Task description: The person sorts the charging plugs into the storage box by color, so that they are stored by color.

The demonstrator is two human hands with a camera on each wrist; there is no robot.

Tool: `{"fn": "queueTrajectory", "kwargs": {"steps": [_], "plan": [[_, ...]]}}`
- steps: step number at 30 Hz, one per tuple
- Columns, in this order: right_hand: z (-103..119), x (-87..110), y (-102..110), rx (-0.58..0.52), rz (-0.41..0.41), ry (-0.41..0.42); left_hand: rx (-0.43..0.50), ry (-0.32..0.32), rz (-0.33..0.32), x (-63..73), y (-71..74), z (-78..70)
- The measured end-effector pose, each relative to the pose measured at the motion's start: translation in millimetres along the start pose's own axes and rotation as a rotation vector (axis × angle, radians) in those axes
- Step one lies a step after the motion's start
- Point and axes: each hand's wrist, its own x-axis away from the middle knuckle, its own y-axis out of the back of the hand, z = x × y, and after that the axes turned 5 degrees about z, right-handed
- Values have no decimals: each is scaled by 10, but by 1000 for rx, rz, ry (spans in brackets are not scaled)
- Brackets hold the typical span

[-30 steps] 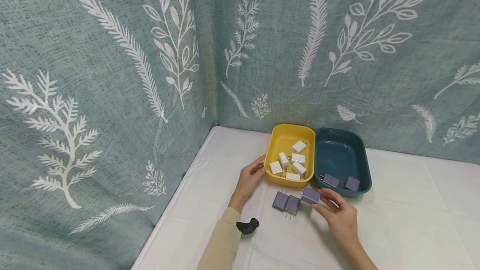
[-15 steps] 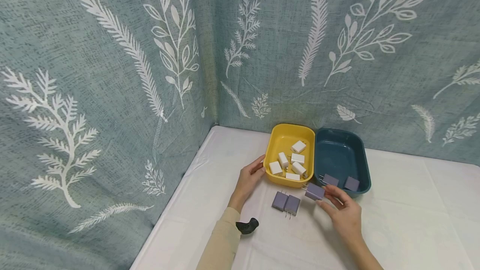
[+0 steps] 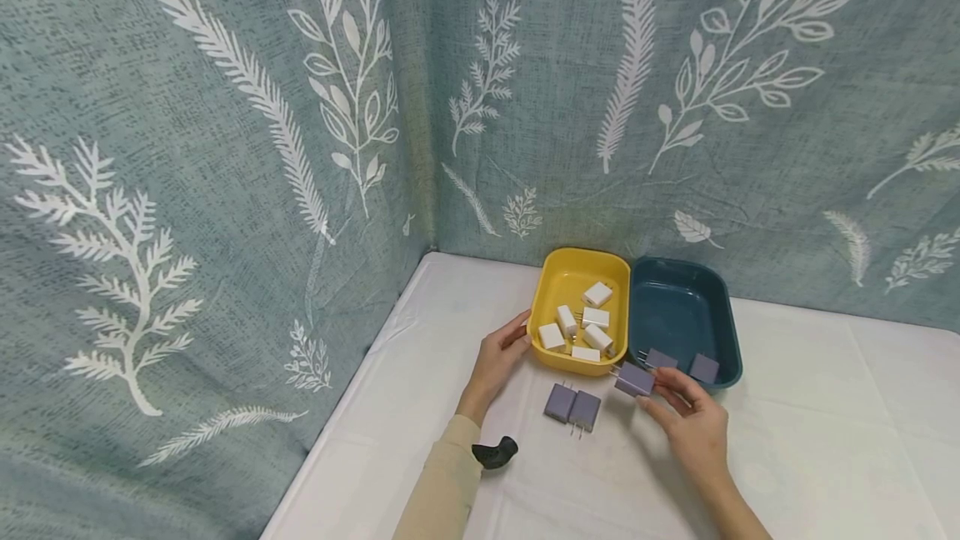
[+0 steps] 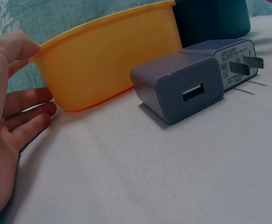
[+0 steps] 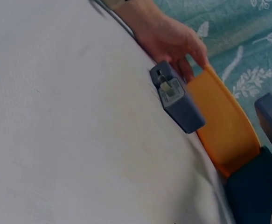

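My right hand (image 3: pixel 693 419) pinches a purple plug-in charger (image 3: pixel 634 379) between thumb and fingers, its prongs pointing left. It is raised at the front rim of the dark blue bin (image 3: pixel 675 302), where two more purple chargers (image 3: pixel 703 368) lie inside. My left hand (image 3: pixel 498 365) rests against the left side of the yellow bin (image 3: pixel 552 269); in the left wrist view its relaxed fingers (image 4: pixel 28 100) touch the outer wall. Several white chargers (image 3: pixel 596 317) lie in the yellow bin. On the table before it, two purple chargers (image 4: pixel 187 88) lie side by side.
A white cloth (image 3: pixel 825 423) covers the table. Both bins stand side by side at the back, close to a teal leaf-patterned curtain (image 3: pixel 540 148). A black curved piece (image 3: pixel 495 452) shows at my left sleeve (image 3: pixel 442 482).
My right hand has carried the pinched purple charger a little to the right, away from the two on the table and toward the blue bin. The left hand has stayed in place.
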Motion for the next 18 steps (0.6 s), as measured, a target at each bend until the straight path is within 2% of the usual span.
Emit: {"fn": "queueTrajectory", "kwargs": {"steps": [11,18], "plan": [[14,-23,31,7,-47,0,2,3,3,4,4,17],[1,-54,47,-23,-76,-37,2,-4,1,5,2,11]]}}
